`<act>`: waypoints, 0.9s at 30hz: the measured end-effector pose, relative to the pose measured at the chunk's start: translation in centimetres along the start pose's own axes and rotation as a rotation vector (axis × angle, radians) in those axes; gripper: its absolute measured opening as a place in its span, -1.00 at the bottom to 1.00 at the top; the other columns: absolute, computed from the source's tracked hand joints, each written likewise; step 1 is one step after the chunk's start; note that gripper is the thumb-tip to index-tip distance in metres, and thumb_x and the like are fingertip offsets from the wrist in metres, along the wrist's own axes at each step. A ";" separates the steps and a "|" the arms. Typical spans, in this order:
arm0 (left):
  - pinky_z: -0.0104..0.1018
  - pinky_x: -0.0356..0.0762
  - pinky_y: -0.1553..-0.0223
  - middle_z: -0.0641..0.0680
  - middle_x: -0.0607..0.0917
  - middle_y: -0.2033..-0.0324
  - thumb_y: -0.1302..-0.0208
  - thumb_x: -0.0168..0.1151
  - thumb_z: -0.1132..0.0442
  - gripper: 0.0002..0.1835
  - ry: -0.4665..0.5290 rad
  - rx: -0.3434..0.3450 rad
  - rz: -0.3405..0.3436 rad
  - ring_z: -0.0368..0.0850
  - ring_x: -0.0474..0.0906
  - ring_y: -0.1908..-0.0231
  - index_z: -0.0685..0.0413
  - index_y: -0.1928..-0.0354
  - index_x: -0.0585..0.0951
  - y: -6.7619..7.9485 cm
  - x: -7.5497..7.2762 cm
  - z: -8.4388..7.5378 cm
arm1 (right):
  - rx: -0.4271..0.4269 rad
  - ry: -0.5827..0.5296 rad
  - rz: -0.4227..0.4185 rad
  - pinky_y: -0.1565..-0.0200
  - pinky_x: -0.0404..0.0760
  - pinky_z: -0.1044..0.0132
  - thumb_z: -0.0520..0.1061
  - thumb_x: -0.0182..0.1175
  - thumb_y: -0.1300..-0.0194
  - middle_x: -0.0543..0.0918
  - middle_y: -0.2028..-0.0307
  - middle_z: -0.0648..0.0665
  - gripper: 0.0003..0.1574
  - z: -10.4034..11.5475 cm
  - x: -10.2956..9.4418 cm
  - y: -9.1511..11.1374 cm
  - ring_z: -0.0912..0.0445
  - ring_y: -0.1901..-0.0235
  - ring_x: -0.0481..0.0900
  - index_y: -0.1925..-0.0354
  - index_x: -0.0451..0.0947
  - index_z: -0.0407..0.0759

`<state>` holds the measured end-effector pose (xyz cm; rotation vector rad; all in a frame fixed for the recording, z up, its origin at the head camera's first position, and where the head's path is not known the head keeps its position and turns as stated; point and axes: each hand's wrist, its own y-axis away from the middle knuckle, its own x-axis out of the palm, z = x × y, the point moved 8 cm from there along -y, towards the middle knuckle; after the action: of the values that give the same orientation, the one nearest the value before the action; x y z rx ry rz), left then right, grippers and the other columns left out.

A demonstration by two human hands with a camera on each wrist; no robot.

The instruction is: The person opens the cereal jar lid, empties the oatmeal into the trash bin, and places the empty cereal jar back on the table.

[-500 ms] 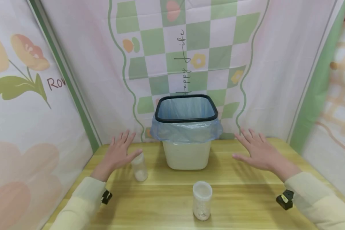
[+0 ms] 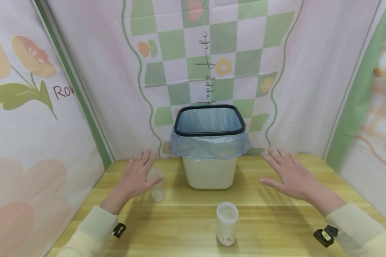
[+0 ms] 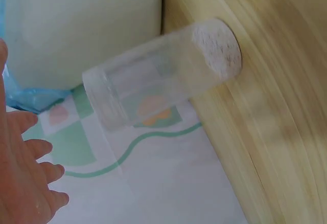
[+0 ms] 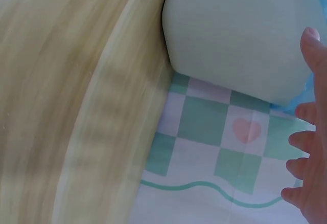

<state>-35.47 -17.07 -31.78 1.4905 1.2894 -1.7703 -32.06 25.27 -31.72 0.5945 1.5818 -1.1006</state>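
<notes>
My left hand [image 2: 136, 178] is held over the table with fingers spread, holding nothing. Partly behind its thumb in the head view stands a clear lidded jar [image 2: 158, 192]; the left wrist view shows white grainy stuff at the bottom of this jar [image 3: 163, 75]. On the right, my right hand [image 2: 292, 178] hovers with spread fingers, also holding nothing. A second clear jar [image 2: 226, 226] with a whitish lid and pale contents stands near the front middle. Between the hands, farther back, is a cream trash bin [image 2: 209, 173] lined with a blue bag [image 2: 209, 147] under a black rim.
The wood-grain table [image 2: 180, 221] carries the bin and both jars. A patterned cloth [image 2: 186, 71] hangs right behind the bin, with more cloth walls at left and right. Black wrist devices [image 2: 118, 230] sit at both cuffs.
Both hands have come slightly down and nearer in the head view, and the left hand now covers more of the left jar. The bin and jars stay where they were.
</notes>
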 end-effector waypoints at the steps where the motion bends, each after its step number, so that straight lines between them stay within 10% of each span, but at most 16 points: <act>1: 0.27 -0.24 -0.36 0.20 -0.09 -0.49 -0.34 -0.12 -0.39 -0.08 0.003 0.010 -0.003 0.25 -0.18 -0.45 0.08 -0.52 0.05 0.1 0.0 -0.3 | -0.009 0.004 -0.016 -0.38 -0.35 -0.17 0.35 0.06 -0.35 -0.01 -0.45 -0.40 0.05 0.2 -0.1 0.1 -0.41 -0.38 -0.07 -0.50 0.01 -0.21; 15: 0.22 -0.07 -0.36 0.25 0.05 -0.46 -0.29 -0.13 -0.45 -0.04 0.000 0.199 -0.105 0.25 -0.03 -0.42 0.11 -0.49 0.14 1.4 1.1 -5.9 | -0.093 0.002 -0.117 -0.42 -0.17 0.00 0.29 0.16 -0.32 0.12 -0.42 -0.37 0.03 3.2 -0.2 1.3 -0.33 -0.35 0.13 -0.50 0.04 -0.17; 27: 0.15 -0.12 -0.36 0.17 0.01 -0.47 -0.31 -0.03 -0.37 -0.09 0.145 0.246 0.013 0.22 -0.05 -0.43 0.03 -0.51 0.10 2.6 4.9 -9.9 | -0.124 -0.113 -0.180 -0.37 0.06 -0.09 0.20 0.24 -0.28 0.28 -0.36 -0.33 -0.07 6.0 0.7 2.6 -0.29 -0.28 0.28 -0.42 0.22 -0.22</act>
<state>-29.99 -8.50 -36.81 1.7869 1.1580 -1.8968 -27.26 21.00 -33.26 0.3060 1.6142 -1.1392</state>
